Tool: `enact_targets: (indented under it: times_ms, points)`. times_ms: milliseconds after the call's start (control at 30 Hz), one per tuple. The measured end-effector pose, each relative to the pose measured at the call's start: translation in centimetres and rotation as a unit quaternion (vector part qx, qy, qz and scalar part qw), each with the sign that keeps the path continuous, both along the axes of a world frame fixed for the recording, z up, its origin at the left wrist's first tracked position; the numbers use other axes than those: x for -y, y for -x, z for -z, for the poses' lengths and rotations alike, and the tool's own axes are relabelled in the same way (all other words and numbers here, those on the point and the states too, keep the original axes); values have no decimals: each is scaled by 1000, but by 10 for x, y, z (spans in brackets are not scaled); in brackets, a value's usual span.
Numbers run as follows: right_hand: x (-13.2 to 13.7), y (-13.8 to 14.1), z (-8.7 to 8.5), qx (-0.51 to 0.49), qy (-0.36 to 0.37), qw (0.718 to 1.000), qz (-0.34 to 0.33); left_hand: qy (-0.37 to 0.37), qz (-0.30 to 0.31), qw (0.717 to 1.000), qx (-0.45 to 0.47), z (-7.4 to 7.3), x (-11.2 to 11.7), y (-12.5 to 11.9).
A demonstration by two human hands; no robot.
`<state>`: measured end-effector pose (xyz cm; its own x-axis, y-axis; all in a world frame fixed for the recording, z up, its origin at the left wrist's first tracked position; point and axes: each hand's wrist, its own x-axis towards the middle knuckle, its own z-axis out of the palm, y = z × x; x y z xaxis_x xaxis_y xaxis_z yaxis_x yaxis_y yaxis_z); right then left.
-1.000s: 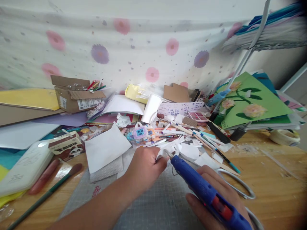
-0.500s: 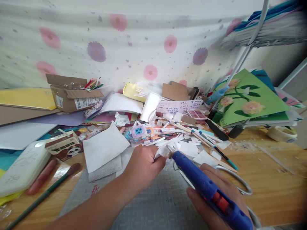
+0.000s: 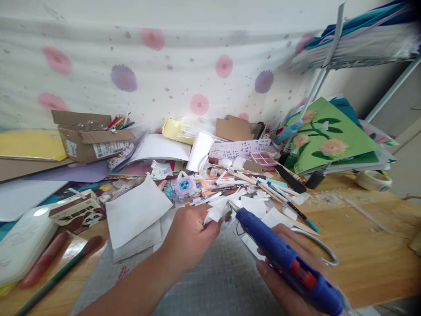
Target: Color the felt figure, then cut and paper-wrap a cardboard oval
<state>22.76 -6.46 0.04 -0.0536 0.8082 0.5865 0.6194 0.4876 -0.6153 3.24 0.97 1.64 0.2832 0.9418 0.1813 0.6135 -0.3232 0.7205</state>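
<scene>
My right hand [image 3: 291, 272] is wrapped round a blue glue gun [image 3: 286, 256] with a red trigger. Its metal nozzle points up and left, almost touching a small white paper piece [image 3: 215, 214]. My left hand [image 3: 190, 235] pinches that paper piece between its fingers, just above a grey cutting mat [image 3: 217, 281]. Both hands hover over the near middle of a wooden desk [image 3: 362, 250].
White paper scraps and pens [image 3: 263, 182] litter the desk behind the hands. Scissors [image 3: 320, 250] lie under my right hand. A white folded sheet [image 3: 134, 210], a panda box [image 3: 77, 210], a cardboard box [image 3: 88, 136], a green flower card [image 3: 332, 138] and a tape roll [image 3: 373, 179] surround them.
The view has drifted right and slightly up. My left hand has lifted the paper piece a little toward the nozzle; the glue gun stays in my right hand.
</scene>
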Motion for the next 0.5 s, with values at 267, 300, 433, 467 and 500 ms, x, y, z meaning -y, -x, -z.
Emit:
enact_targets:
  times_ms: [267,300,433,467,500]
  points:
    - [4,-2,4,21,-3,1000,13,-4,1,1000,0,3,0,0]
    - [4,-3,5,25,-3,1000,13,-1,0,1000,-1,3,0,0]
    - [3,-5,-1,33,-5,999,11,-3,1,1000,-16,1,-1,0]
    - [2,-6,-3,37,-1,999,7,-4,1,1000,-18,1,-1,1]
    - [1,-7,-5,41,3,999,1,-6,1,1000,-18,1,-2,1]
